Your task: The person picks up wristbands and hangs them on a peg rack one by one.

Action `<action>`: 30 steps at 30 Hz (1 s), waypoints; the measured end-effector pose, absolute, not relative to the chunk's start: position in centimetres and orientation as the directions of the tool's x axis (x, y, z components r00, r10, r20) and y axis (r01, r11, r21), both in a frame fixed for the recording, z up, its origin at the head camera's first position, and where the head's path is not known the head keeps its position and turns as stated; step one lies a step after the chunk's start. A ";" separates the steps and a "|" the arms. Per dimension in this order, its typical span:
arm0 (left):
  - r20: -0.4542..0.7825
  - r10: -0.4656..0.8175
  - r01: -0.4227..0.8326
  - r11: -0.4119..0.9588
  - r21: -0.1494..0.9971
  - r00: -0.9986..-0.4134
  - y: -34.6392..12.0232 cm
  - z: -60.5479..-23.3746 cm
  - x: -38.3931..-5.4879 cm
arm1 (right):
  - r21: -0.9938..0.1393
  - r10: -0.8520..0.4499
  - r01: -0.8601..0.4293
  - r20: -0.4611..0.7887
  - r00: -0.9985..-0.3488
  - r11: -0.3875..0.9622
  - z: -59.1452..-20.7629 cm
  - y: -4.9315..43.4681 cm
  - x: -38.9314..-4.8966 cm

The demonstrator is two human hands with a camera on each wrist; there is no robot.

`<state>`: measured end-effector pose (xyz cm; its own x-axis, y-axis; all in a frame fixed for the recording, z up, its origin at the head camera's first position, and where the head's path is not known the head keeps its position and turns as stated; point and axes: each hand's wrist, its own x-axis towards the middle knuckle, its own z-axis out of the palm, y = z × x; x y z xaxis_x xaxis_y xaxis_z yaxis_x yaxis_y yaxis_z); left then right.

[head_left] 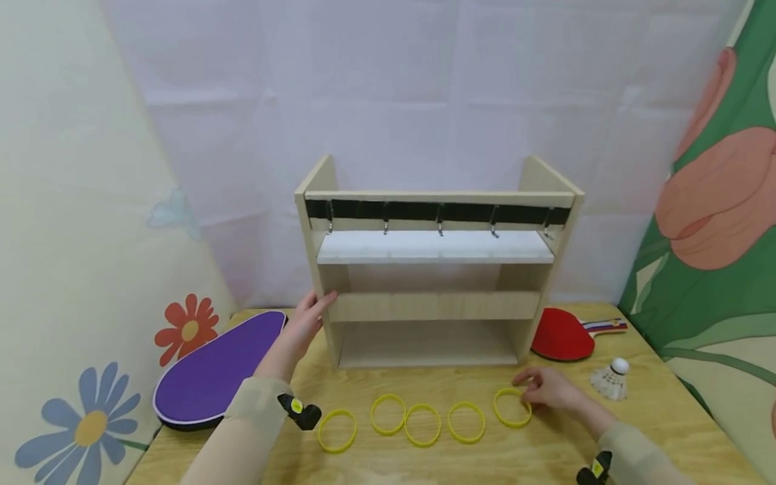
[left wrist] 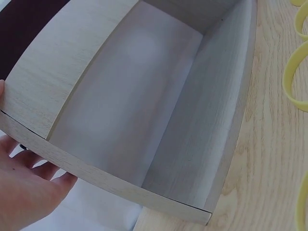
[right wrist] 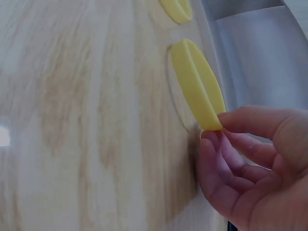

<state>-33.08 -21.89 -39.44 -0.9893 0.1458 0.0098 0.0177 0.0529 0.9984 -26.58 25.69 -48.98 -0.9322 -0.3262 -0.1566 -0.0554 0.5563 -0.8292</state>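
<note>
A pale wooden rack (head_left: 433, 306) stands at the back of the table, with a black strip (head_left: 412, 211) bearing several small metal hooks (head_left: 440, 228) along its top. My left hand (head_left: 305, 323) holds the rack's left side panel, thumb at the front edge and fingers round the outer face, as the left wrist view also shows. My right hand (head_left: 548, 389) pinches the rightmost yellow ring (right wrist: 199, 86) between thumb and fingers, and the ring is tipped up off the wood. Several more yellow rings (head_left: 423, 426) lie in a row before the rack.
Left of the rack is a purple paddle-shaped case (head_left: 221, 370). On the right lie a red table tennis bat (head_left: 562, 335) and a white shuttlecock (head_left: 611, 379). A pale cloth (head_left: 388, 87) hangs behind, with floral panels on both sides.
</note>
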 end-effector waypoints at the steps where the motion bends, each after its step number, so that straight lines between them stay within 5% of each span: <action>1: 0.011 0.146 0.019 0.053 0.998 -0.989 -21.9 -39.5 -33.1 | -0.837 -0.329 -0.047 -0.162 -0.930 0.545 -48.8 25.7 -26.5; 30: 0.005 0.156 0.011 0.040 0.999 -0.988 -21.7 -39.1 -32.8 | -0.960 -0.322 0.065 -0.154 -0.934 0.272 -41.9 22.1 -27.7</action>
